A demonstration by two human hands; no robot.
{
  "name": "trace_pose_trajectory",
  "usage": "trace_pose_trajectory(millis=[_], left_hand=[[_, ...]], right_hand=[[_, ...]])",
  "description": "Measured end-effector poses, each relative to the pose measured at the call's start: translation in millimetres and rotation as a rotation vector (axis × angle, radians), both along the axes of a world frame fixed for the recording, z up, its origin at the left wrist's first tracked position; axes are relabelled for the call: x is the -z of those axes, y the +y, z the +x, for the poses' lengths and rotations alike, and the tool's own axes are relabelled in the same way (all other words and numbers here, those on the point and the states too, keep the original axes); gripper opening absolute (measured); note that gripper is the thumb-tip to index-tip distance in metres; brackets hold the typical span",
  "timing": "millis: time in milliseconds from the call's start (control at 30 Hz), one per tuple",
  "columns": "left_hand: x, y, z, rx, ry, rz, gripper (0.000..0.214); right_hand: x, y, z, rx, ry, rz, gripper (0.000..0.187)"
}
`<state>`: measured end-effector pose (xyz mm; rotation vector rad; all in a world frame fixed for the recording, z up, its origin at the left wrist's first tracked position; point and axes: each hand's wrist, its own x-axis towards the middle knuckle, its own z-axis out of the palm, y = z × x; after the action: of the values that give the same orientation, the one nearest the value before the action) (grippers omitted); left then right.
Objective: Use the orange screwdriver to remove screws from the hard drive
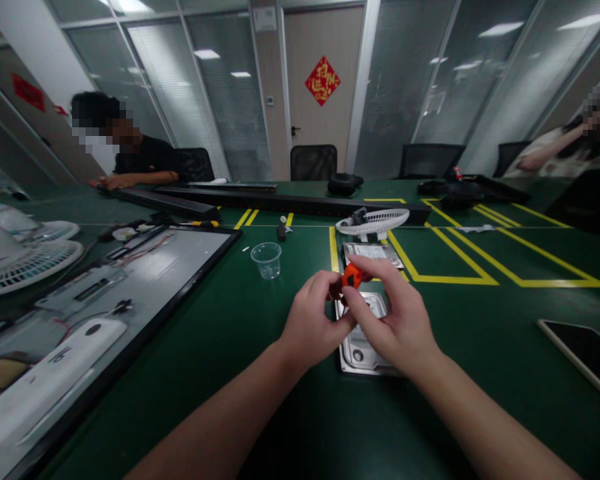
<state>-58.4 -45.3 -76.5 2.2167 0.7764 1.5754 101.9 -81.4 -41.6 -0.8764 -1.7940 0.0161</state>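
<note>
In front of me my right hand is closed round an orange-and-black screwdriver, whose shaft I cannot see. Thumb and fingers of my left hand are pinched together just beside its lower end; what lies between them is hidden. Both hands hover over a silver hard drive on the green table, partly covering it. Behind it lies a second hard drive. A clear plastic cup stands upright to the left of my hands.
A large opened panel with a white device on it fills the left. White fan parts lie beyond. A white fan grille stands behind the drives. A phone lies right. Two people sit across the table.
</note>
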Motion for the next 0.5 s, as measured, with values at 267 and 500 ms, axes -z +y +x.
trace_pose_trajectory(millis=[267, 500], left_hand=[[-3.5, -0.9, -1.2, 0.053, 0.056, -0.007, 0.007], [-1.7, -1.2, -0.9, 0.029, 0.022, -0.012, 0.018]], right_hand=[[0.0, -1.0, 1.1, -0.045, 0.004, -0.009, 0.051], [1.3, -0.7, 0.4, -0.036, -0.002, -0.016, 0.050]])
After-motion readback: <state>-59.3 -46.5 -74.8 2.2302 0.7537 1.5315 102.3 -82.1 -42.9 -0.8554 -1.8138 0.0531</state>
